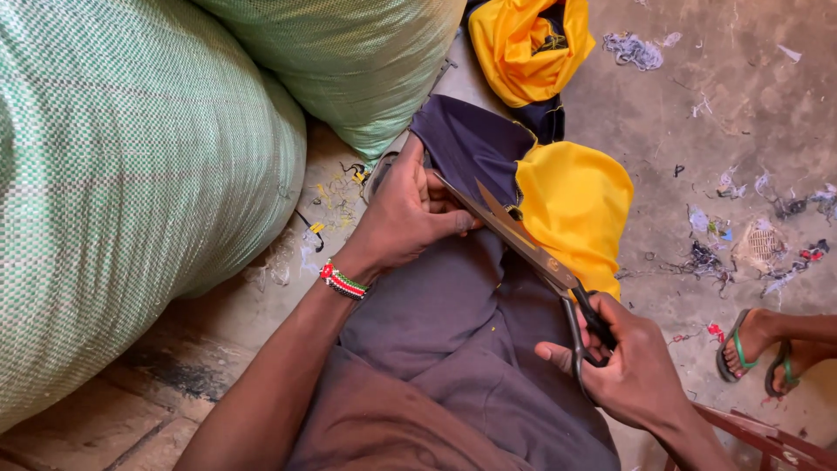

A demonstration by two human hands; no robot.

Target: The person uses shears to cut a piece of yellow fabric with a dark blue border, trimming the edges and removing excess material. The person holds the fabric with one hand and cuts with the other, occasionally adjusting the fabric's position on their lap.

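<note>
My left hand [405,214] grips a dark navy cloth [475,148] that lies over my lap, with a beaded bracelet [343,281] on that wrist. My right hand [632,366] holds black-handled scissors [532,249]. The blades are apart and point up-left. They meet the cloth where the navy part joins a yellow part [575,209], just right of my left fingers. A second yellow and navy garment [527,44] lies farther away on the floor.
Two big green woven sacks [131,174] [357,52] fill the left and top. The concrete floor at right is strewn with thread and cloth scraps [632,48]. Another person's sandalled feet [758,349] rest at lower right, beside a red metal frame [767,440].
</note>
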